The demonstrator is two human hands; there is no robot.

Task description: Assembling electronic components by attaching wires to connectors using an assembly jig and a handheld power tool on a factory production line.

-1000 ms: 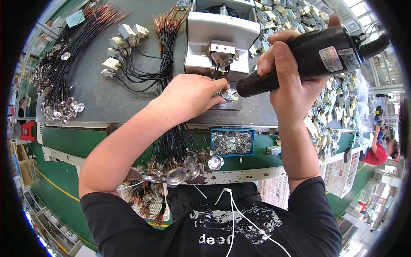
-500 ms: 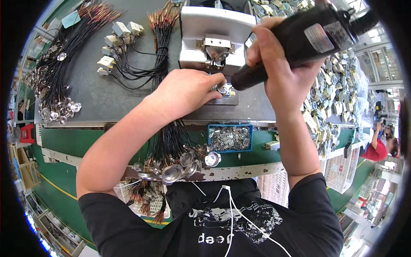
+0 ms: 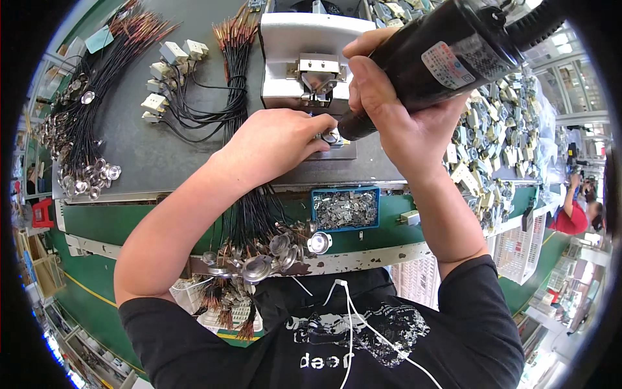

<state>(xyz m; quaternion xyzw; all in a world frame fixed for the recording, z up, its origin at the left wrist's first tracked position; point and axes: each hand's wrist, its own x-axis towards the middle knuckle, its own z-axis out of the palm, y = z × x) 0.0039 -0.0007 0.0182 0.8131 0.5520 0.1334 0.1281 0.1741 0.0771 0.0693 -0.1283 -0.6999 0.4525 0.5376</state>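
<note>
My left hand (image 3: 272,139) pinches a small round metal part (image 3: 331,137) between thumb and fingers, over a flat metal block (image 3: 338,154) at the table's front. In my right hand (image 3: 414,129) is a black electric screwdriver (image 3: 414,68), gripped round its body and tilted with its nose down to the left. The nose is right beside the round part; its tip and any screw are hidden. Behind my left fingers stands a silver metal machine (image 3: 304,39) with a small clamp-like fixture (image 3: 319,70) on its front.
Bundles of black wires (image 3: 238,97) with copper ends and metal cups lie to the left, with white ceramic blocks (image 3: 173,53) beside them. A blue tray (image 3: 345,227) of small metal pieces sits at the front. Piled ceramic connectors (image 3: 479,149) cover the right. Someone in red (image 3: 571,219) is far right.
The screwdriver in my right hand has moved left, and its nose now comes up against the round part. My left hand keeps its pinch. The whole view has shifted slightly.
</note>
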